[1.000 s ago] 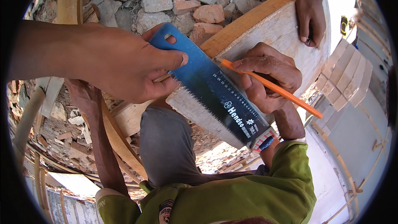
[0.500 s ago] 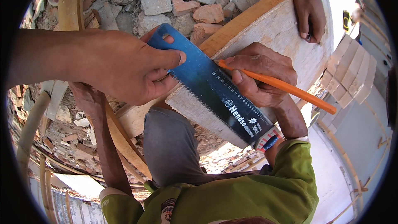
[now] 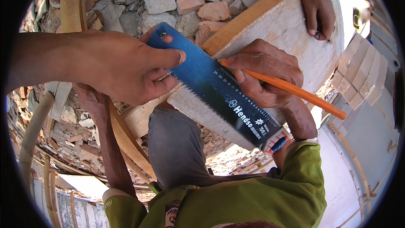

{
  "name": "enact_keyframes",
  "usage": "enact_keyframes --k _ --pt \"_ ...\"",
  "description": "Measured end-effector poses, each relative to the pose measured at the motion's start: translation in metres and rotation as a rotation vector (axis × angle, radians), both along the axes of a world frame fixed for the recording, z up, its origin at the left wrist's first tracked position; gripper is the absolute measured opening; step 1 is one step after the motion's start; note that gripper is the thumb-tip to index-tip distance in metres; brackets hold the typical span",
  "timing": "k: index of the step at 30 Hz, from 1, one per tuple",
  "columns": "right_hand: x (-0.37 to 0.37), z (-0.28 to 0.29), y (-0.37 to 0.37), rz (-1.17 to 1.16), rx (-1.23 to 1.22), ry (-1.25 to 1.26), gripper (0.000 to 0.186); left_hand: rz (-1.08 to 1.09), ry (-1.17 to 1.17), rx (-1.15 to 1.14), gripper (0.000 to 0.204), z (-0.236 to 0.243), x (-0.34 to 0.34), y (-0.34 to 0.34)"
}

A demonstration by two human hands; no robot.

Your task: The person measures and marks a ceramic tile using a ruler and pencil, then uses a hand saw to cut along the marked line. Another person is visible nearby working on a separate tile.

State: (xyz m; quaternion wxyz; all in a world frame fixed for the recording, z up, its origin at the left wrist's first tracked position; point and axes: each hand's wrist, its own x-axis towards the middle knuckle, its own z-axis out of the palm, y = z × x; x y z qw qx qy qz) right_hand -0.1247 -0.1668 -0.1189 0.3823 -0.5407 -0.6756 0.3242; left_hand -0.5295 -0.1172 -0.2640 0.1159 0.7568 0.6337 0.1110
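Note:
My right hand (image 3: 268, 74) pinches an orange pencil (image 3: 291, 88). The pencil's tip meets the pale board (image 3: 270, 33) beside the straight back of a blue handsaw (image 3: 206, 86). Diagonally across the board lies the saw, toothed edge toward me, its handle (image 3: 276, 140) close to my right forearm. A co-worker's hand (image 3: 139, 69), reaching in from the left, grips the far end of the blade, thumb on top. Beneath that forearm is my left hand (image 3: 90, 97); its fingers are hidden. Another hand (image 3: 319, 10), not mine, rests on the board at upper right.
Broken bricks and rubble (image 3: 158, 0) cover the ground beyond the board. Curved wooden pieces (image 3: 72, 4) stand at the left, near a bamboo pole (image 3: 33, 122). My bent knee (image 3: 173, 147) is under the work. Stacked blocks (image 3: 358, 69) are at right.
The pencil's rear end has swung slightly right and down, its tip staying by the saw's back. The blade's far end and the hand gripping it have shifted slightly left.

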Motion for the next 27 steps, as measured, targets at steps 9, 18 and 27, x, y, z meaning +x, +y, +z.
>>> enact_keyframes --k 9,18,27 --pt "0.005 0.005 0.001 0.009 -0.072 0.013 0.015 0.087 -0.081 -0.072 0.062 0.008 0.014 0.004" --pt "0.003 0.004 0.000 0.012 -0.111 0.018 0.012 0.148 0.026 -0.018 0.079 0.010 0.015 0.008" --pt "0.024 0.036 -0.051 -0.329 -0.075 0.063 0.022 0.077 0.039 -0.046 0.086 0.029 0.016 0.009"
